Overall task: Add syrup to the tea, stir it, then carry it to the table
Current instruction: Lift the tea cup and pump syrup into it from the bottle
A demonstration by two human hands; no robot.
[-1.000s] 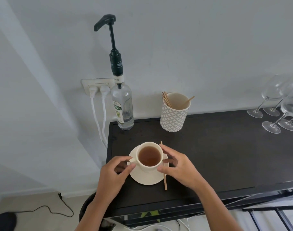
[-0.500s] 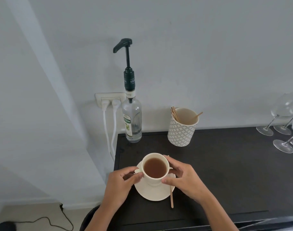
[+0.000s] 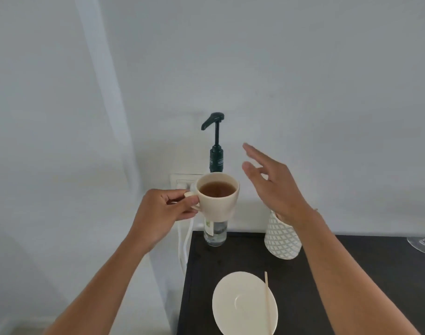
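- Left hand (image 3: 162, 212): fingers pinched on the handle of the cup (image 3: 218, 197), thumb on top of the handle, remaining fingers curled beneath it. Cup is held in the air, upright, off its saucer.
- Cup: cream-coloured, filled with brown tea (image 3: 217, 189) to a level a little under the rim. In this view it overlaps the body of the syrup bottle (image 3: 215, 234); whether the two touch cannot be told.
- Syrup bottle: clear glass, standing at the far left corner of the dark table (image 3: 351, 274), against the wall. Its dark green pump (image 3: 215, 141) rises above the cup, spout pointing left.
- Right hand (image 3: 273, 182): empty, fingers spread wide and loosely extended, raised in the air to the right of the pump and the cup, touching neither.
- Saucer (image 3: 240, 303): cream, lying on the table at the near edge, nothing in its centre well.
- Wooden stirrer (image 3: 268, 303): lying across the right part of the saucer, running near to far.
- Patterned white holder (image 3: 281, 238): on the table to the right of the bottle, its top hidden behind the right wrist.
- Wine glass base (image 3: 422, 243): at the far right edge.
- Wall socket (image 3: 180, 181) with white cables (image 3: 186, 240): behind the cup, left of the bottle.
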